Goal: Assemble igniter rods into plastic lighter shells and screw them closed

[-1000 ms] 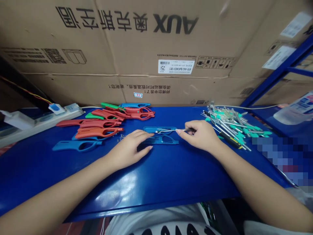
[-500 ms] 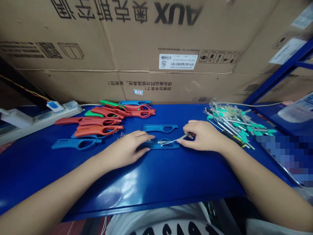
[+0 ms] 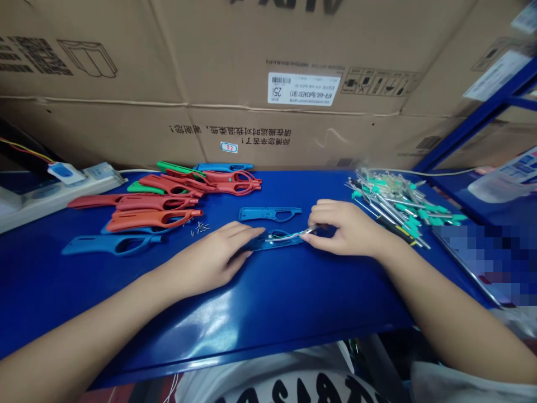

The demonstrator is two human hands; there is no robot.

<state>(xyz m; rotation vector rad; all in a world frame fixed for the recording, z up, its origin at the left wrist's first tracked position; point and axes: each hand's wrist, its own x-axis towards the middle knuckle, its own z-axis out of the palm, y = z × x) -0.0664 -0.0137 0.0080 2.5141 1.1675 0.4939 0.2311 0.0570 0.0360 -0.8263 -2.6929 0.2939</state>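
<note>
Left hand [image 3: 216,257], just left of the frame's centre, bends thumb and fingers about the left end of a blue shell half [image 3: 274,245], which lies at mid-frame. Right hand [image 3: 344,229], right of centre, pinches a thin metal rod [image 3: 311,230] between thumb and forefinger; white wires [image 3: 287,237] run leftward from it over the shell half. For clean work, I judge, the left hand should pin the shell half flat while the right guides the rod level, with no wire caught across the rim. Just beyond lies a second blue half [image 3: 255,214]; coloured handle shells [image 3: 142,220] crowd the left, green-tipped rods [image 3: 403,207] the right, and cardboard [image 3: 235,117] fills the top.
</note>
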